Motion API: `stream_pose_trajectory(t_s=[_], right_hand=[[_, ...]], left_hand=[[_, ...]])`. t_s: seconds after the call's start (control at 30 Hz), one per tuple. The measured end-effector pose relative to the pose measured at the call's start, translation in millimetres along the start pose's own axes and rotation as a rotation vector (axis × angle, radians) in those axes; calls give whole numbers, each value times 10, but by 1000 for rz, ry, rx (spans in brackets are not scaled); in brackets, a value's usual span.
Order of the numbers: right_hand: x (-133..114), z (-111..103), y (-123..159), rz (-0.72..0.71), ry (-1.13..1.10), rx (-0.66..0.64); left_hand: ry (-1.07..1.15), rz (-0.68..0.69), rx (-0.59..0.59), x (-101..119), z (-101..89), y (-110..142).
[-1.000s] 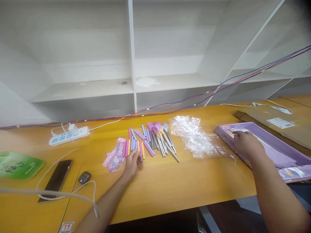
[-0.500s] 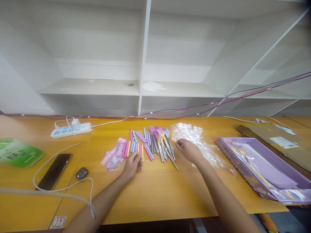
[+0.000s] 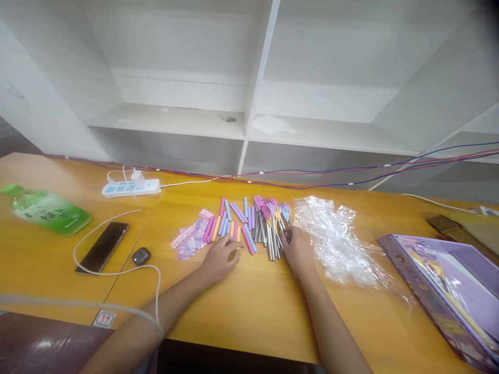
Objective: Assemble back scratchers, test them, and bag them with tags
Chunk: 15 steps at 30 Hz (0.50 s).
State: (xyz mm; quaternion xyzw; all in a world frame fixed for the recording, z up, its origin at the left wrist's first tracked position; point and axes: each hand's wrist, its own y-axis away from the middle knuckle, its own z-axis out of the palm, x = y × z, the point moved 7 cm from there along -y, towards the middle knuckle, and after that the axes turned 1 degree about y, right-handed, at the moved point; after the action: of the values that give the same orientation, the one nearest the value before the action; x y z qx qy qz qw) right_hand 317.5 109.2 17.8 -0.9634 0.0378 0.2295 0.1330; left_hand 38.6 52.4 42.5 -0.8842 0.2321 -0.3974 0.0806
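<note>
My right hand (image 3: 299, 251) is over the right side of a pile of back scratchers (image 3: 271, 234), which have metal rods and small hand-shaped heads in pink, purple, yellow and blue. Its fingers close around the rod of the rightmost back scratcher (image 3: 286, 212), a blue-headed one; the palm hides much of that rod. My left hand (image 3: 221, 258) rests on the table, fingers loosely curved and apart, with nothing visible in them. Just beyond it lie several coloured tubes (image 3: 237, 210) in pink, blue, purple and yellow. Left of the tubes, small printed cards (image 3: 191, 239) are spread in a loose heap.
Clear plastic bags (image 3: 335, 239) lie right of my right hand. Farther right is a purple box (image 3: 432, 291). On the left are a green bottle (image 3: 50, 210), a phone (image 3: 103, 246), a dark earbud case (image 3: 141, 255), a power strip (image 3: 130, 188) and a loose white cable (image 3: 158, 280).
My right hand has moved left from beside the plastic bags onto the back scratchers and closed on one. My left hand has drawn slightly back from the tubes. The camera view has shifted and tilted.
</note>
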Motion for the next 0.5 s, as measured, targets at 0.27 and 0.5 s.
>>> stream_pose_trajectory(t_s=[0.27,0.5], right_hand=[[27,-58,8,39,-67,-1],[71,-209,38,131,-95,56]], left_hand=[[-297,79,-98,11,102,-6],[-326,50,-82,-45,112,-28]])
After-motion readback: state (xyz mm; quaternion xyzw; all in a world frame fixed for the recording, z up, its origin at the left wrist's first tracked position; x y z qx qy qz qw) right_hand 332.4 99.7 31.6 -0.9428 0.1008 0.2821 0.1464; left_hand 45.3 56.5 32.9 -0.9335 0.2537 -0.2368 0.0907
